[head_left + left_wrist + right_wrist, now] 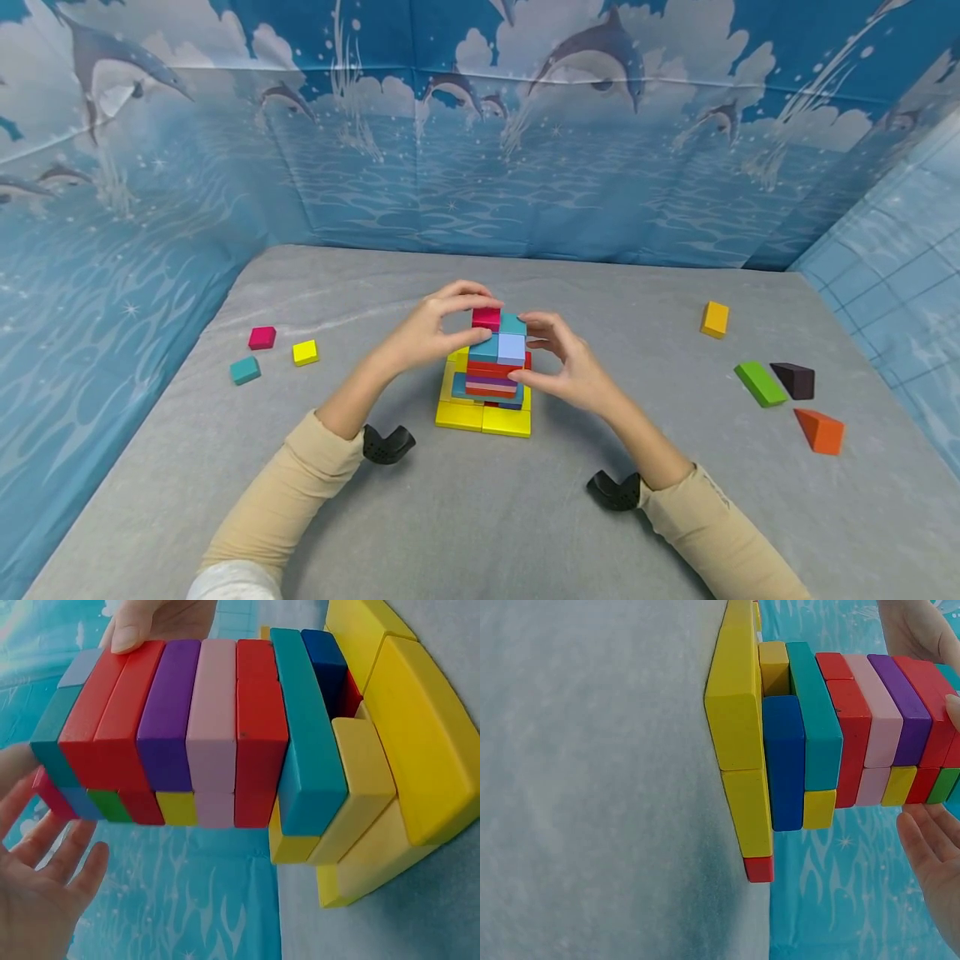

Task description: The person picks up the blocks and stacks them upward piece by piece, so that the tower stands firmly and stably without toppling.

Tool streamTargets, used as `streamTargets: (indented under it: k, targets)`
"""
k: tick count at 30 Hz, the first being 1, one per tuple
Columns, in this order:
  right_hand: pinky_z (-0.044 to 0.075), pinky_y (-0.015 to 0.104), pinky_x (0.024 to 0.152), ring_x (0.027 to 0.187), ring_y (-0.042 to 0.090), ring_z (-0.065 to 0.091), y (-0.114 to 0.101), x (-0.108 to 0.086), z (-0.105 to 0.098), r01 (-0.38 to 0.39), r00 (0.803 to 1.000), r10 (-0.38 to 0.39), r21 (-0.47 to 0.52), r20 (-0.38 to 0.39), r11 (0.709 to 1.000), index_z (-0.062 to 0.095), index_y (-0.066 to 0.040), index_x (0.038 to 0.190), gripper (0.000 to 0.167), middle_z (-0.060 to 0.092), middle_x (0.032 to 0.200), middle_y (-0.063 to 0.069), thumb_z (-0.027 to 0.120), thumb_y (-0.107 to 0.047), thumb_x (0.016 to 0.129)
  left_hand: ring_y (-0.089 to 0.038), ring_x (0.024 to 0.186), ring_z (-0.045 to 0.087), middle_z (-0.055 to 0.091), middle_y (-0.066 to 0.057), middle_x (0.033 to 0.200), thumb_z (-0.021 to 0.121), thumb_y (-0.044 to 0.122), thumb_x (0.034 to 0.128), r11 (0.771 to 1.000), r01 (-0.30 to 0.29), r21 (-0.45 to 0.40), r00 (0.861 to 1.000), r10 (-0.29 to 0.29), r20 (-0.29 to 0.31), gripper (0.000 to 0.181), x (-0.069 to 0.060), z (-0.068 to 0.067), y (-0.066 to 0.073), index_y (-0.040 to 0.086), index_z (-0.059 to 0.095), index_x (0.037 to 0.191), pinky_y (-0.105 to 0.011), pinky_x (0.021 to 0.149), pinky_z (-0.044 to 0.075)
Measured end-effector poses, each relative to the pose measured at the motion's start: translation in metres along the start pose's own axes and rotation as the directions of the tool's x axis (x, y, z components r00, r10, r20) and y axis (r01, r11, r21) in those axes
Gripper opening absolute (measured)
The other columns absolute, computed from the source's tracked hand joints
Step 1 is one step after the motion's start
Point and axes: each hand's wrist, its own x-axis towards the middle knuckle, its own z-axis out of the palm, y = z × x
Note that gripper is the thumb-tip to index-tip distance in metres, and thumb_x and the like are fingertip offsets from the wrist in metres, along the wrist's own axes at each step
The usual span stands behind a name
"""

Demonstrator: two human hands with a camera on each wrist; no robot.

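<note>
Together, a person's left hand (429,331) and right hand (567,367) flank a tower (491,367) of bright blocks on a gray counter (487,517), the stack upright, its long axis vertical above a yellow base (459,416). The tower lies to the right of the left hand and to the left of the right hand, touched by both, so neither is clearly nearer. The left is the higher at the tower, thumb at the front of its top and forefinger over the crimson block (486,320), in a pinch; whether it grips that block alone cannot be told. The right grips lower, thumb against the tower's red front, bent fingers about its right side. Lower on the tower, a teal layer (307,720) juts past the red one above it. Well to the left of the tower sit a red cube (262,337), a teal cube (245,370) and a yellow cube (305,352); well to its right, an amber block (715,320), a green block (761,384), a dark block (797,382) and an orange wedge (822,434).
</note>
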Motion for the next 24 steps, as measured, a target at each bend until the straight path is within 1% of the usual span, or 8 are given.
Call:
streamTargets:
  k: [3, 5, 7, 9, 12, 17, 20, 24]
  targets:
    - [0.044, 0.019, 0.089, 0.110, 0.029, 0.050, 0.000, 0.000, 0.000, -0.004, 1.000, 0.004, -0.005, -0.006, 1.000, 0.036, 0.007, 0.126, 0.064, 0.046, 0.126, 0.021, 0.071, 0.007, 0.073, -0.017, 0.116, 0.042, 0.050, -0.006, 0.125, 0.067, 0.013, 0.0831, 1.000, -0.008, 0.009, 0.999, 0.008, -0.044, 0.040, -0.006, -0.006, -0.007, 0.007, 0.059, 0.121, -0.035, 0.091, 0.045]
    - [0.044, 0.020, 0.089, 0.110, 0.029, 0.050, 0.000, 0.000, 0.000, -0.008, 1.000, 0.008, -0.008, -0.011, 1.000, 0.037, 0.006, 0.126, 0.064, 0.047, 0.126, 0.020, 0.072, 0.006, 0.073, -0.017, 0.117, 0.042, 0.050, -0.005, 0.125, 0.067, 0.013, 0.0828, 1.000, 0.007, 0.025, 0.996, -0.005, -0.086, 0.041, -0.014, -0.014, -0.015, 0.007, 0.058, 0.122, -0.040, 0.094, 0.041]
    - [0.044, 0.020, 0.089, 0.110, 0.029, 0.050, 0.000, 0.000, 0.001, -0.009, 1.000, 0.009, -0.011, -0.015, 1.000, 0.037, 0.006, 0.126, 0.064, 0.047, 0.126, 0.020, 0.072, 0.006, 0.073, -0.019, 0.119, 0.042, 0.050, -0.005, 0.126, 0.067, 0.014, 0.0833, 0.997, 0.053, 0.048, 0.991, -0.046, -0.127, 0.041, -0.025, -0.025, -0.026, 0.009, 0.058, 0.123, -0.045, 0.096, 0.038]
    - [0.044, 0.019, 0.089, 0.110, 0.028, 0.050, 0.000, 0.000, 0.001, -0.009, 1.000, 0.008, -0.013, -0.017, 1.000, 0.037, 0.006, 0.126, 0.064, 0.047, 0.126, 0.020, 0.072, 0.006, 0.072, -0.022, 0.120, 0.041, 0.049, -0.007, 0.126, 0.067, 0.015, 0.0836, 0.989, 0.120, 0.084, 0.982, -0.106, -0.157, 0.042, -0.039, -0.038, -0.039, 0.009, 0.057, 0.124, -0.049, 0.097, 0.035]
    - [0.044, 0.018, 0.088, 0.109, 0.029, 0.050, 0.000, -0.001, 0.001, -0.002, 1.000, 0.002, -0.012, -0.019, 1.000, 0.037, 0.007, 0.126, 0.064, 0.047, 0.125, 0.021, 0.072, 0.007, 0.072, -0.028, 0.123, 0.040, 0.048, -0.011, 0.128, 0.067, 0.017, 0.0837, 0.961, 0.228, 0.156, 0.964, -0.201, -0.172, 0.043, -0.063, -0.058, -0.060, 0.009, 0.056, 0.125, -0.053, 0.098, 0.032]
    - [0.043, 0.018, 0.088, 0.109, 0.029, 0.050, 0.000, -0.001, 0.001, -0.002, 1.000, 0.002, -0.009, -0.021, 1.000, 0.037, 0.007, 0.125, 0.063, 0.047, 0.125, 0.021, 0.072, 0.007, 0.073, -0.037, 0.120, 0.041, 0.048, -0.016, 0.125, 0.068, 0.011, 0.0817, 0.889, 0.361, 0.282, 0.932, -0.331, -0.151, 0.043, -0.103, -0.087, -0.088, 0.004, 0.056, 0.122, -0.055, 0.096, 0.033]
    - [0.044, 0.018, 0.088, 0.109, 0.029, 0.050, 0.000, -0.001, 0.001, -0.002, 1.000, 0.002, -0.015, -0.019, 1.000, 0.038, 0.006, 0.126, 0.063, 0.047, 0.125, 0.021, 0.072, 0.007, 0.072, -0.038, 0.115, 0.045, 0.051, -0.018, 0.119, 0.069, 0.006, 0.0796, 0.858, 0.398, 0.325, 0.917, -0.369, -0.150, 0.042, -0.124, -0.097, -0.100, 0.001, 0.057, 0.120, -0.055, 0.093, 0.034]
    - [0.044, 0.019, 0.088, 0.109, 0.029, 0.050, 0.000, -0.001, 0.001, -0.004, 1.000, 0.004, -0.017, -0.017, 1.000, 0.038, 0.006, 0.125, 0.063, 0.047, 0.125, 0.020, 0.072, 0.006, 0.072, -0.036, 0.106, 0.049, 0.055, -0.019, 0.112, 0.070, 0.002, 0.0769, 0.848, 0.403, 0.345, 0.915, -0.364, -0.174, 0.040, -0.145, -0.104, -0.109, -0.002, 0.060, 0.115, -0.047, 0.088, 0.038]
